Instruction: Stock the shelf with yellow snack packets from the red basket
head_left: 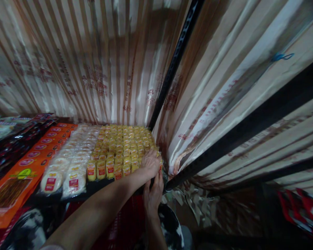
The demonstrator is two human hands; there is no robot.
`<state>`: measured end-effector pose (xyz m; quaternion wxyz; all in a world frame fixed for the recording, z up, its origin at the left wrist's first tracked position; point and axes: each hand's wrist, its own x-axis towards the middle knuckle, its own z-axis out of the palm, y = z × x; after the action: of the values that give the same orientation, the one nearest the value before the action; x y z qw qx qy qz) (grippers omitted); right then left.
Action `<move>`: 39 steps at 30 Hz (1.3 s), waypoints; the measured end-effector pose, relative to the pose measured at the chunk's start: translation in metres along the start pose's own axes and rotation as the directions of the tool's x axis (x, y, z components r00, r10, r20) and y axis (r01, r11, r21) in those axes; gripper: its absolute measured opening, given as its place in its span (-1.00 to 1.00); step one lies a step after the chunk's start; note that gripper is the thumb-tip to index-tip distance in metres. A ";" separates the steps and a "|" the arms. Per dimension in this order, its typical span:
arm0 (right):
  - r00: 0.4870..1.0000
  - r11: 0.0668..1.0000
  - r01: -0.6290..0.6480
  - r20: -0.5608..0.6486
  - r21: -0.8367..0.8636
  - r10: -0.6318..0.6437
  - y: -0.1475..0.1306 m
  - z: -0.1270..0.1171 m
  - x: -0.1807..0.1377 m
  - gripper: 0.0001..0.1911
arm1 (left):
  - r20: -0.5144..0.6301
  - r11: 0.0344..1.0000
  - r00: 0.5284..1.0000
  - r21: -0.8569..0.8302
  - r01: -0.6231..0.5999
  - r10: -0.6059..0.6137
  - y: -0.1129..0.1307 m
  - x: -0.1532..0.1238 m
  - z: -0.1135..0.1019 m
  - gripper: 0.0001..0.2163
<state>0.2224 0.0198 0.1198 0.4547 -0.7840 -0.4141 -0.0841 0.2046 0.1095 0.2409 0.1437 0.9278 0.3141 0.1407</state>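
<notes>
Rows of small yellow-wrapped snack packets [114,149] with red-and-white labels stand close together on the dark shelf. My left hand [150,162] reaches across to their front right corner, its fingers curled down among the end packets. What those fingers hold is hidden behind the hand. Just below it, my right hand [154,194] comes up from the shelf's front, fingers stretched upward and thumb apart. Its fingertips touch a packet at the right end of the front row, close to the left hand.
Clear-wrapped round white cakes [74,182] lie in two rows left of the packets, beside orange snack bags [28,163] and dark packages [13,142]. A black upright post [169,80] rises behind the right corner. Printed plastic sheeting [106,69] hangs behind.
</notes>
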 end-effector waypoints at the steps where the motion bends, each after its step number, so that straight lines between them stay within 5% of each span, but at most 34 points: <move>1: 1.000 1.000 -0.012 -0.009 -0.006 0.012 0.001 0.001 0.000 -0.38 | -0.001 1.000 1.000 0.008 -0.003 0.003 0.001 -0.001 -0.001 -0.78; 13: 0.997 0.998 -0.061 -0.043 -0.010 0.060 -0.001 0.000 0.003 -0.44 | -0.020 1.000 1.000 -0.014 0.000 -0.001 -0.003 -0.003 0.000 -0.76; 17: 0.996 0.997 -0.051 -0.071 0.050 0.054 -0.001 0.000 0.004 -0.46 | -0.154 0.994 0.987 -0.093 -0.058 0.043 -0.005 -0.026 -0.006 -0.74; 22: 0.997 0.997 -0.006 -0.082 0.079 0.012 0.001 0.000 0.003 -0.46 | -0.249 0.950 0.964 -0.314 0.005 -0.088 -0.003 -0.078 0.004 -0.76; 27: 0.998 0.994 -0.013 -0.061 0.107 0.019 -0.009 -0.009 0.002 -0.47 | -0.156 0.882 0.964 -0.454 0.124 -0.215 -0.002 -0.122 0.018 -0.70; 32: 0.997 0.997 0.016 -0.073 0.075 -0.010 -0.007 -0.014 -0.004 -0.54 | -0.014 0.841 0.957 -0.481 0.248 -0.290 -0.004 -0.134 0.033 -0.62; 39: 0.998 0.998 0.068 0.011 0.004 -0.068 0.012 -0.003 -0.011 -0.50 | -0.035 0.868 0.976 -0.464 0.176 -0.216 -0.012 -0.131 0.051 -0.59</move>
<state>0.2244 0.0077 0.1083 0.4505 -0.7692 -0.4433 -0.0943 0.1161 0.0272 0.1672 0.3584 0.8241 0.3704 0.2350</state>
